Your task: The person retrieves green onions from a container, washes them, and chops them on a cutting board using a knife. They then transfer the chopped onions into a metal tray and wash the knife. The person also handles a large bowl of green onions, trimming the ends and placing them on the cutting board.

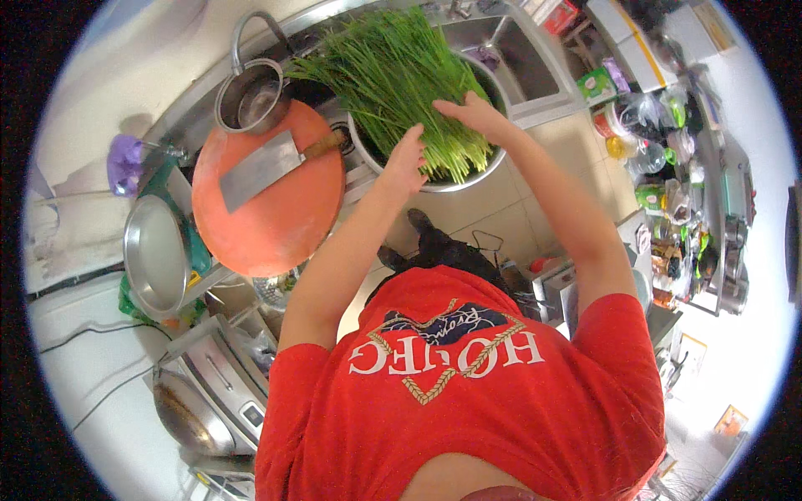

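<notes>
A large heap of long green leafy stalks, apparently garlic chives (401,81), fills a wide metal basin (501,94) in front of me and spills over its left side. The pale cut ends point towards me. My left hand (406,160) is at the near left side of the heap, by the pale ends, fingers apart. At the right side, my right hand (471,116) has its thumb and fingers spread over the stalks. Neither hand is closed round any stalks. Left of the basin, a cleaver (263,172) with a wooden handle lies on a round orange cutting board (269,232).
A metal pot (250,97) stands at the board's far edge. Behind the basin is a steel sink (526,59). An oval metal pan (156,257) sits at the left. Bottles and packages (651,156) crowd a shelf at the right. Tiled floor (564,156) shows below the basin.
</notes>
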Action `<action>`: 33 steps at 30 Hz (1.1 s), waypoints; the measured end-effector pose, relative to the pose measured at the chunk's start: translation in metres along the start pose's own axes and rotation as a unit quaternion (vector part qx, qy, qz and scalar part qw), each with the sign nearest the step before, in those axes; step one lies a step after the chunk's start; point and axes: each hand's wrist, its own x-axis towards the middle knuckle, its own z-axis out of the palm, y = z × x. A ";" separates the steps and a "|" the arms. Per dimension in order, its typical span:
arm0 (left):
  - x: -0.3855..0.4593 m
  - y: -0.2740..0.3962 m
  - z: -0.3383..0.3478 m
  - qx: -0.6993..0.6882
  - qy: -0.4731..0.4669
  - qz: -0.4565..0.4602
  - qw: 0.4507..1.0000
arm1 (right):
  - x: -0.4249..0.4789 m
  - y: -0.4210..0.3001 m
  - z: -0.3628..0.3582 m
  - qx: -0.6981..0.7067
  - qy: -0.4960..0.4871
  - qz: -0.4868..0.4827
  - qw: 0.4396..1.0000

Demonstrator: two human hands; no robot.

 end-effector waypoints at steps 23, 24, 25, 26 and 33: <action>-0.032 0.051 0.036 0.142 -0.153 0.075 0.975 | -0.007 -0.004 -0.026 -0.235 0.004 -0.042 0.971; -0.035 0.056 0.040 0.132 -0.165 0.074 0.975 | 0.004 0.002 -0.047 -0.127 -0.026 -0.050 0.990; -0.037 0.057 0.038 0.117 -0.169 0.074 0.976 | 0.001 -0.012 -0.050 -0.018 -0.063 -0.059 0.996; -0.036 0.055 0.031 0.092 -0.146 0.091 0.981 | -0.007 -0.027 -0.060 0.041 -0.088 0.012 0.995; -0.005 0.031 -0.016 -0.019 -0.044 0.181 0.982 | -0.005 -0.034 -0.089 0.294 -0.229 -0.017 0.928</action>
